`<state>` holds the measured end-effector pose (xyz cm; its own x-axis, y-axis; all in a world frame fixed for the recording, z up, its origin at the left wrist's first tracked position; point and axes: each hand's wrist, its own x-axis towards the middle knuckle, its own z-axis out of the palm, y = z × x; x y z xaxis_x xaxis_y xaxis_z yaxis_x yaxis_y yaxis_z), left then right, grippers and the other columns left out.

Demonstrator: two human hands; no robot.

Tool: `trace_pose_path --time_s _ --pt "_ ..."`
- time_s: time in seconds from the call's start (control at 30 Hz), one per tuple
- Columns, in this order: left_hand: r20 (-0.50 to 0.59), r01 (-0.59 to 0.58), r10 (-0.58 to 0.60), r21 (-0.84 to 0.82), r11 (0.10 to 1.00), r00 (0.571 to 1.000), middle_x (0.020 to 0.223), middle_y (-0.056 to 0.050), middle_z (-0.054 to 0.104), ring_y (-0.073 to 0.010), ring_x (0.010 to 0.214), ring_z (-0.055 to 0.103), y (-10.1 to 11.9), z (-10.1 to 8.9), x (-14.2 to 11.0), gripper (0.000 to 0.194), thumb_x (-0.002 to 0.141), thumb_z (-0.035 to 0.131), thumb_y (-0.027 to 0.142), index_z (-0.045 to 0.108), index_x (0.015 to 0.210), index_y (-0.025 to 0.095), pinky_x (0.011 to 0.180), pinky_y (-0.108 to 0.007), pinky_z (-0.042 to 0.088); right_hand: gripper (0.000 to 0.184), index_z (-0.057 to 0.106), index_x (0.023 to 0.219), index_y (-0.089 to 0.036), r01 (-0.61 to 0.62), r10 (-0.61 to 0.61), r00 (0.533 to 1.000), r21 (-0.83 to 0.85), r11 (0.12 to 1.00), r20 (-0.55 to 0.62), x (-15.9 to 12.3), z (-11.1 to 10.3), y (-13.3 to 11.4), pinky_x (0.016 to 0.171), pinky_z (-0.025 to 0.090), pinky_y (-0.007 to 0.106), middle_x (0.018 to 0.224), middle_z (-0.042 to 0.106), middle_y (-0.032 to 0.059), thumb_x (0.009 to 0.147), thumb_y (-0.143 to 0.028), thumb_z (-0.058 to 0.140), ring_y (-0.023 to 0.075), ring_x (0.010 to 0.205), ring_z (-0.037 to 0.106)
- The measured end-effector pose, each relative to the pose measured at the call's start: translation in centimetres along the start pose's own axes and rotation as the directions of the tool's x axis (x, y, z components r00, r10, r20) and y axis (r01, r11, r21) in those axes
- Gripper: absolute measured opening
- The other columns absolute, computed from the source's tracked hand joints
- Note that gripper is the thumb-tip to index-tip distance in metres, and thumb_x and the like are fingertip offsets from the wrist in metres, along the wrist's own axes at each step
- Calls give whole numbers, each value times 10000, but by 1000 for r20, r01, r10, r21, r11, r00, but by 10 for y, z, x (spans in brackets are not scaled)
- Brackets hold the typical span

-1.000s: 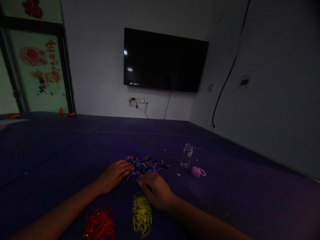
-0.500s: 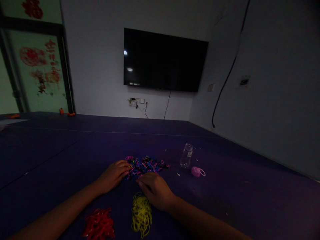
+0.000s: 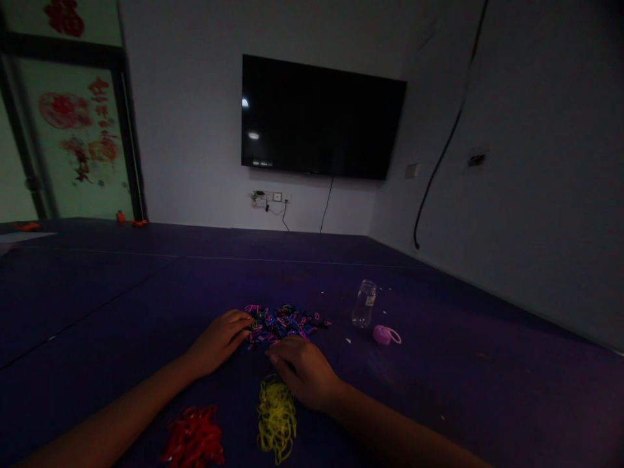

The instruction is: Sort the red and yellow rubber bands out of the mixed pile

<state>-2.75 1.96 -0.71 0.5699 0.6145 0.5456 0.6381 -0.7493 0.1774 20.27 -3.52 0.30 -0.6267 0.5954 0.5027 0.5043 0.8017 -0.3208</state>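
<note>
A loose pile of small rubber bands (image 3: 283, 324), mostly blue, pink and black, lies on the purple surface ahead of me. My left hand (image 3: 221, 341) is at the pile's left edge, fingers stretched toward it and the thumb a little apart; its fingertips touch the nearest bands. At the pile's front edge rests my right hand (image 3: 307, 372), fingers curled in and closed; whatever they hold is hidden. Just below it sits a heap of yellow rubber bands (image 3: 276, 419). Red rubber bands (image 3: 193, 439) form another heap nearer me, beside my left forearm.
Right of the pile stands a clear bottle (image 3: 363, 305), uncapped, with a pink looped cap (image 3: 385, 335) beside it. Small white scraps (image 3: 348, 340) dot the purple surface (image 3: 146, 292). A dark television (image 3: 322, 120) hangs on the far wall, and a black cable (image 3: 439, 162) on the right wall.
My left hand has shifted very slightly left, away from the pile's middle. My right hand and the heaps have not visibly moved.
</note>
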Motion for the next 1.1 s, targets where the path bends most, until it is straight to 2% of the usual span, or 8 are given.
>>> trace_pose_path --time_s 0.27,0.57,0.73,0.97,1.1 --pt "50 -15 12 54 998 999 1178 -72 615 -224 1118 524 -3 1 -1 291 944 417 295 570 1174 205 951 -406 431 268 648 858 -181 7 -7 1000 -3 1000 11 0 1 2 767 433 285 875 674 49 939 -202 393 154 858 600" --pt "38 -4 0 105 994 999 1124 -58 638 -215 1083 543 -1 2 -1 250 936 438 286 621 1092 215 930 -387 437 273 637 827 -179 14 -14 1000 -16 1000 18 1 0 0 756 416 259 890 669 48 944 -190 390 143 846 592" --pt "53 1 -6 100 995 999 1124 -58 646 -221 1098 537 -4 4 -2 250 934 444 289 616 1099 212 936 -395 430 274 638 830 -175 15 -15 999 -14 1000 28 0 1 1 747 414 253 866 669 51 945 -193 390 144 834 593" --pt "59 -10 5 84 996 998 1081 -58 648 -212 1053 557 4 -2 1 236 936 421 252 626 1043 205 911 -382 442 287 634 810 -173 10 -10 1000 4 1000 12 1 -1 0 755 418 261 877 672 51 943 -192 380 144 835 596" --pt "55 -7 3 81 997 998 1104 -64 643 -218 1066 553 -1 2 -1 241 934 436 281 614 1081 210 916 -389 441 278 643 857 -174 11 -11 1000 1 1000 12 1 0 1 747 422 266 872 673 50 946 -200 381 146 826 595"
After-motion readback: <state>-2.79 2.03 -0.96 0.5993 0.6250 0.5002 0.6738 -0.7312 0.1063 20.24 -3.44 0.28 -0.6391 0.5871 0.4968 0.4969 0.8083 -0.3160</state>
